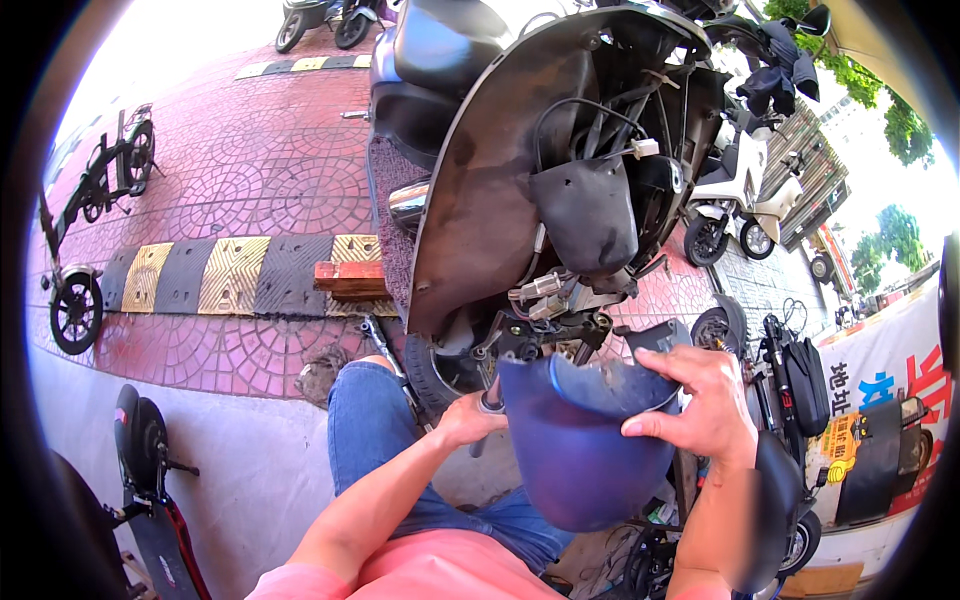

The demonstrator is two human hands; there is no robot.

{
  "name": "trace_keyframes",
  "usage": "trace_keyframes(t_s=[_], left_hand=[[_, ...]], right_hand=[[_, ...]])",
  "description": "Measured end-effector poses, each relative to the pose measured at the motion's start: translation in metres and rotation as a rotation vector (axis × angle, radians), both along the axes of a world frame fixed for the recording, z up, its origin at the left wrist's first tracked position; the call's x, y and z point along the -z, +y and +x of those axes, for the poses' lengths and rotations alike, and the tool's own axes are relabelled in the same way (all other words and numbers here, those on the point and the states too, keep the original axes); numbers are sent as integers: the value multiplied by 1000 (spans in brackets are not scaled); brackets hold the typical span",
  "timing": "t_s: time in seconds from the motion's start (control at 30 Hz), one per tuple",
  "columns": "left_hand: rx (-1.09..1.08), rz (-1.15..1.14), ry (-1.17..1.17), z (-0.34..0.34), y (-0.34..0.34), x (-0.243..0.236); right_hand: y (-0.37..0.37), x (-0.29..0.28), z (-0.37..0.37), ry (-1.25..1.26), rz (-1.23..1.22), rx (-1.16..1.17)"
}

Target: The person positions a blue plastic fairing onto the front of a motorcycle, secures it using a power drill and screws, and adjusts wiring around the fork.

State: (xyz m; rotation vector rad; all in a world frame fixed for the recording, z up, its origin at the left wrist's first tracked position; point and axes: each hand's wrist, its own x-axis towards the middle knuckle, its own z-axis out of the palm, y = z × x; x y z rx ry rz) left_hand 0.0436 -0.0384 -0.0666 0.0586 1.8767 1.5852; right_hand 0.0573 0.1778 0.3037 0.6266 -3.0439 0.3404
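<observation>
My right hand [700,405] grips the upper right edge of a curved, glossy blue-purple scooter panel [590,455], thumb on the outside and fingers over the rim. The panel's inner side looks dusty and grey. At its left edge my left hand [468,418] is closed round a dark, round-ended piece that I cannot make out. Directly beyond both hands stands a partly stripped scooter. Its large brown-black inner shell [480,200] faces me, with a dark plastic cover [590,220], black cables and pale wire connectors [540,290] exposed. The front wheel [430,375] shows below the shell.
A red wooden block [350,280] lies by a black-and-yellow speed bump [235,270] on red paving. To the left are a folding electric bike [100,200] and a kick scooter [150,500]. Several parked scooters [735,200] and a printed banner [900,390] are at the right.
</observation>
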Motion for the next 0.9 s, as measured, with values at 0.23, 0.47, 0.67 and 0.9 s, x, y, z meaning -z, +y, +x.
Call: trace_keyframes(t_s=[0.23, 0.47, 0.67, 0.9], left_hand=[[-133, 187, -204, 21, -6, 26], [-476, 693, -261, 31, -17, -18], [-532, 799, -245, 5, -20, -70], [-538, 782, -525, -33, -13, -65]], right_hand=[[-6, 32, -31, -111, -12, 17], [-20, 47, -50, -78, 84, 63], [-23, 52, -51, -114, 84, 73], [-6, 85, -50, 59, -119, 128]])
